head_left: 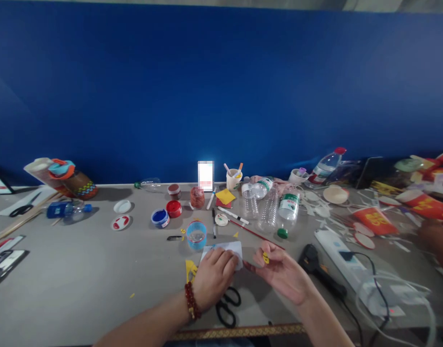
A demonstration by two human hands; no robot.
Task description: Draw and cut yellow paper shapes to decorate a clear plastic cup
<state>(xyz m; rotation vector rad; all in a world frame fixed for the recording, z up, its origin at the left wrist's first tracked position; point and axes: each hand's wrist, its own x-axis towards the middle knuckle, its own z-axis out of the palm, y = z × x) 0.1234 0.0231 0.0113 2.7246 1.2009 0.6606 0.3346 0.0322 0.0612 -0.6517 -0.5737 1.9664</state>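
Observation:
My left hand (217, 272), with a red bead bracelet (191, 301) at its wrist, lies with flat fingers over a white sheet of paper (236, 248). My right hand (281, 270) is to its right, fingers curled, with a small yellow paper cut-out (266, 258) with black marks at its fingertips. Black-handled scissors (227, 308) lie below my left hand, their blades hidden. Yellow paper scraps (190, 270) lie beside the left wrist. Beyond the white paper stands a clear, blue-banded plastic cup (196, 236), and another small yellow cut-out (183, 232) lies to its left.
A black glue gun (322, 272) and a white power strip (346, 260) with cables lie at right. Paint jars (160, 218), plastic bottles (288, 207) and a paper cup of pens (234, 179) stand farther back. Another person's hand (434, 243) is at the right edge.

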